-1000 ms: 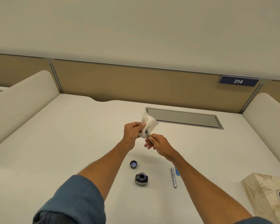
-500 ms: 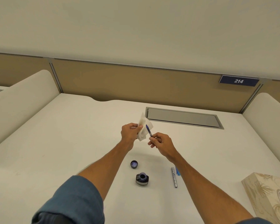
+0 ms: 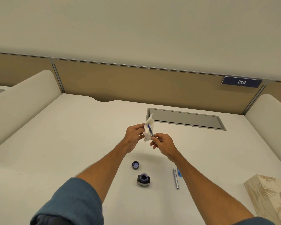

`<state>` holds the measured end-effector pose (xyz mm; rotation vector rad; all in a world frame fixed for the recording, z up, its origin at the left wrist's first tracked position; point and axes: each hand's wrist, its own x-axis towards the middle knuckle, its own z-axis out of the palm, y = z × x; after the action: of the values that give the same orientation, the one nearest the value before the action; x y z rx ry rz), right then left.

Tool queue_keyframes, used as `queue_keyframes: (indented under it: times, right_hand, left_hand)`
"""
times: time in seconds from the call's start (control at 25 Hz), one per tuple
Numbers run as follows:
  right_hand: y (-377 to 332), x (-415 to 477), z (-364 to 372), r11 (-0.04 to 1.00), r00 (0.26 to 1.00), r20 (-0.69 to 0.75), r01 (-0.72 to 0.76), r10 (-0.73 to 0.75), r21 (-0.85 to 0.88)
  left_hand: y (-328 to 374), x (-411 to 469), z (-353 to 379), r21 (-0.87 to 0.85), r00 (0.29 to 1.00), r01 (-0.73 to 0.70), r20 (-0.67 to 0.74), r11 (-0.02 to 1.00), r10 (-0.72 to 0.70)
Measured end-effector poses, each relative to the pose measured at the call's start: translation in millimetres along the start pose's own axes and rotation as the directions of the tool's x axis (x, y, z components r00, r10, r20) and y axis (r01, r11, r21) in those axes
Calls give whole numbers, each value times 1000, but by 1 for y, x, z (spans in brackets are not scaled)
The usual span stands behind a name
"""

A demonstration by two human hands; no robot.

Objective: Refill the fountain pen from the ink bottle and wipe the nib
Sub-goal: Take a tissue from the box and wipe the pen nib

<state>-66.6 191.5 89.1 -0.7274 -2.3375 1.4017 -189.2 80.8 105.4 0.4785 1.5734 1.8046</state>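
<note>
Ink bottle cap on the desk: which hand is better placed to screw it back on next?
Probably the left. The cap lies on the left hand's side of the open ink bottle, and that hand holds only a tissue, while the right hand grips the pen.

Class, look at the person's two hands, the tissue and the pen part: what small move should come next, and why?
Probably close the tissue in the left hand around the pen section held by the right hand and draw it through. Blue shows against the white tissue, and the ink bottle stands open, so wiping seems unfinished.
</note>
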Motion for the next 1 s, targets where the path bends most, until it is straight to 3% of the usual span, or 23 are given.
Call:
queue_keyframes:
  times: [0.36, 0.68, 0.88, 1.0]
  right_hand:
    - [-5, 0, 2, 1000, 1000, 15, 15, -15, -6]
    - [-2, -1, 4, 999, 992, 125, -26, 21, 40]
    - [-8, -5, 4, 992, 1000, -22, 7, -5, 127]
    - [-8, -4, 2, 993, 999, 43, 13, -18, 115]
  left_hand:
    - [2, 0, 7, -16, 1000, -20, 20, 1000, 21]
    - [5, -1, 9, 48, 999, -10, -35, 999, 12]
    - [8, 1, 8, 71, 996, 12, -83, 997, -6]
    - [11, 0, 6, 81, 994, 18, -109, 997, -9]
